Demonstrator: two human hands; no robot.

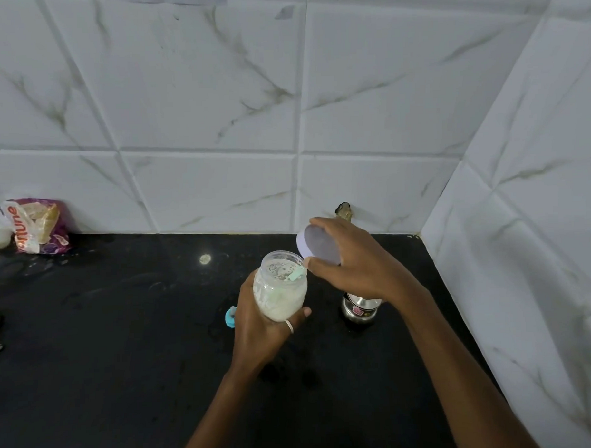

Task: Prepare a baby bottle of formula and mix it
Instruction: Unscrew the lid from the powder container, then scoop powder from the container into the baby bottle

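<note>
White round lid [318,244], gripped by the right hand [352,265], hovers just right of the clear jar of white powder [279,291] the left hand [261,329] holds.

Left hand [257,329] grips clear jar [281,291] of white powder, tilted, above black bench [124,347]. Green scoop [297,274] sits in the jar mouth. Right hand [352,265] holds white lid [318,244] just right of the jar mouth, off it. Steel container [359,307] stands right of jar, partly hidden under the right wrist. Blue item [230,316] just left of jar, mostly hidden. Printed packet [39,226] far left of jar, against tiled wall [217,126].
</note>
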